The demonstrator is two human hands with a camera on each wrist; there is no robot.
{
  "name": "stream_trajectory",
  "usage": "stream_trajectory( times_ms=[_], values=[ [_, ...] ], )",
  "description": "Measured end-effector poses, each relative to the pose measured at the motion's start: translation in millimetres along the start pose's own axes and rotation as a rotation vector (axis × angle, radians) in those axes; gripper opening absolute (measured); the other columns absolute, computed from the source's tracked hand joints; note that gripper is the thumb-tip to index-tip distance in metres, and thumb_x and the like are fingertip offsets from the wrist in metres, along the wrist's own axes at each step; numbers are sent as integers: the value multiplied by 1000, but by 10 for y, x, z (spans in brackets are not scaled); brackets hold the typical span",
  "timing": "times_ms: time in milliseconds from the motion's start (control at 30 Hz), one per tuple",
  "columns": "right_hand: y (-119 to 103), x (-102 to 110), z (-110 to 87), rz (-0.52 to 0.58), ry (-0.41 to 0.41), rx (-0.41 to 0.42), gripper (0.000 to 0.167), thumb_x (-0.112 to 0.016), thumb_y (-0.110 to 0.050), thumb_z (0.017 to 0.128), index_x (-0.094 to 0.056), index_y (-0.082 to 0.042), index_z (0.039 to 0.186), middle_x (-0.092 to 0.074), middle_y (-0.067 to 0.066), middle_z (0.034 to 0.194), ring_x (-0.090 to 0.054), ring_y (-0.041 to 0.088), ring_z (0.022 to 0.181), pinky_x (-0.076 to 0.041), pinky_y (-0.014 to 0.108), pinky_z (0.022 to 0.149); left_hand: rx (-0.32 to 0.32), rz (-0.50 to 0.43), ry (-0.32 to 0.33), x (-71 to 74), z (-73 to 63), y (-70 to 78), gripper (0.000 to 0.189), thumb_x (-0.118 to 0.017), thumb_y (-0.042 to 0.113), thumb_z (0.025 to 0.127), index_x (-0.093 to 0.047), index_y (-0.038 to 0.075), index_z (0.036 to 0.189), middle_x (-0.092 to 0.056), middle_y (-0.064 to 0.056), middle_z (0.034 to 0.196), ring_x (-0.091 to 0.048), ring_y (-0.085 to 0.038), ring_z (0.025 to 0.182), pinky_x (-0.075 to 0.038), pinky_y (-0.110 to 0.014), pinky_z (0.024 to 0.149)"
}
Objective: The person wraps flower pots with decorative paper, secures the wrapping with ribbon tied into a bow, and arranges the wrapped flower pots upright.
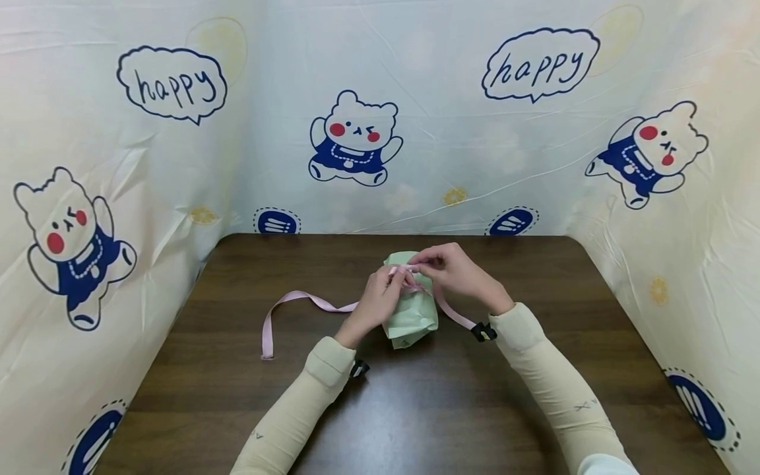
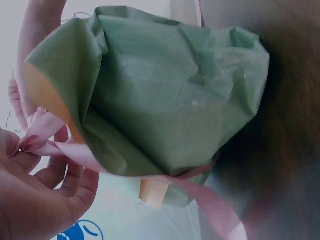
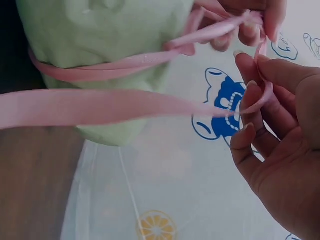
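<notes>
A package wrapped in pale green paper [image 1: 411,320] lies near the middle of the table, with a pink ribbon [image 3: 110,67] running round it. My left hand [image 1: 380,297] pinches the ribbon above the package between thumb and fingertips; a small loop of it shows there in the left wrist view. My right hand [image 1: 454,270] pinches the ribbon between thumb and forefinger, just beside the left fingertips. One ribbon tail [image 1: 309,300] trails left over the table; the other drops along the package's right side. In the left wrist view the paper's folded edge shows an orange-tan inside.
The dark wooden table [image 1: 225,402] spreads round the package. A printed cloth [image 1: 439,152] with cartoon bears hangs along its back and both sides. A black wrist strap piece [image 1: 483,332] sits by the right sleeve, another [image 1: 359,369] by the left.
</notes>
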State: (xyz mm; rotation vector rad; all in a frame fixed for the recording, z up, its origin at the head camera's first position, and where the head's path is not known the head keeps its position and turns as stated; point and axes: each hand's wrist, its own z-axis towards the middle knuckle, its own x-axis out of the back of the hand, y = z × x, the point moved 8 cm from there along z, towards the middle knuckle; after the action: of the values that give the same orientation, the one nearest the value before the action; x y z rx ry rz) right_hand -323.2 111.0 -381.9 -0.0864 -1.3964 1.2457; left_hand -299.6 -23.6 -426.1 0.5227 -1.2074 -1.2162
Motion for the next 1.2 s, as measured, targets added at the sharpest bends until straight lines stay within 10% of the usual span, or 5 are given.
stream_trajectory(
  times_ms=[300, 667, 833, 1200],
  values=[
    [110, -81, -35, -15, 36, -22, 14, -72, -12, 96, -80, -13, 108, -75, 1, 95, -55, 16, 72, -46, 26, 61, -97, 107, 100, 136, 12, 71, 47, -46, 25, 110, -53, 11, 65, -45, 4, 53, -43, -10, 48, -35, -24, 49],
    [97, -59, -52, 10, 89, -4, 12, -69, -9, 97, -79, -12, 103, -76, 1, 91, -58, 14, 68, -49, 26, 61, -48, 127, 67, 85, 20, 51, 20, -70, 29, 97, -75, 10, 97, -64, 3, 73, -53, -8, 63, -43, -23, 57],
    [71, -28, -42, 16, 127, 5, 11, -68, -11, 98, -79, -14, 98, -72, -3, 82, -49, 14, 58, -41, 25, 52, -38, 125, 21, 52, 16, 36, 13, -79, 23, 89, -74, 12, 87, -63, 5, 73, -50, -7, 63, -40, -22, 56],
    [-28, 19, -38, 42, 173, 24, 10, -68, -10, 98, -78, -9, 99, -73, 2, 84, -55, 13, 63, -45, 25, 53, 47, 159, -74, -10, 21, -62, 40, -53, 31, 107, -48, 13, 71, -38, 5, 60, -38, -9, 53, -33, -24, 50]
  ],
)
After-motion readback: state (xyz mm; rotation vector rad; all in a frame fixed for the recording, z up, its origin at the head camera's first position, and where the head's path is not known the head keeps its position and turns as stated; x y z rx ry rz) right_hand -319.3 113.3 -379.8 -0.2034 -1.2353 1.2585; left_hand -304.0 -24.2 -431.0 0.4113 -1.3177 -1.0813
